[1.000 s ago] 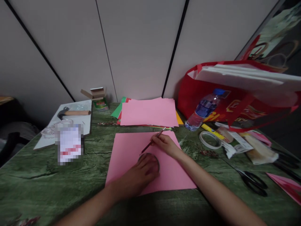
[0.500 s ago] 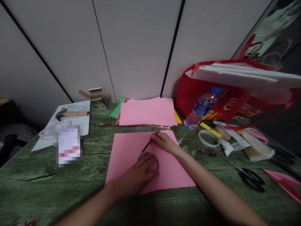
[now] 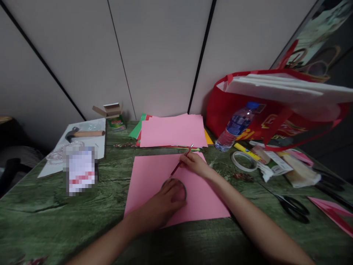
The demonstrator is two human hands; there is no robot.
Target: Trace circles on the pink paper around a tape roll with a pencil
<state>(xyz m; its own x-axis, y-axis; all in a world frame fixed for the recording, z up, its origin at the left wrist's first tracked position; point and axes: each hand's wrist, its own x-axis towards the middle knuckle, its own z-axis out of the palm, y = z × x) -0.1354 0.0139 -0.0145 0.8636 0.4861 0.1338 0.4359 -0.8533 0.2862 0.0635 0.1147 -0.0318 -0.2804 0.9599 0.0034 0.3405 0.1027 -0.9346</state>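
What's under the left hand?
A round object on pink paper. Part of its rim shows; the left hand covers much of the rest, so the paper there can't be seen.

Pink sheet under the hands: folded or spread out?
Spread out: the pink sheet lies flat on the table, with no fold showing in its visible part.

Dim, flat grey light reaches me, its source hard to tell. The wall (image 3: pixel 162 55) looks dull, and the surface (image 3: pixel 110 235) sinks into deep shadow along its near edge. My left grip (image 3: pixel 170 195) sits in darker shade than my right grip (image 3: pixel 193 163). Small glints catch the bottle (image 3: pixel 235 127). Wide-angle stretch tilts the wall seams; fine detail is soft, and coarse pixel blocks mask a pack (image 3: pixel 81 171) leftward.
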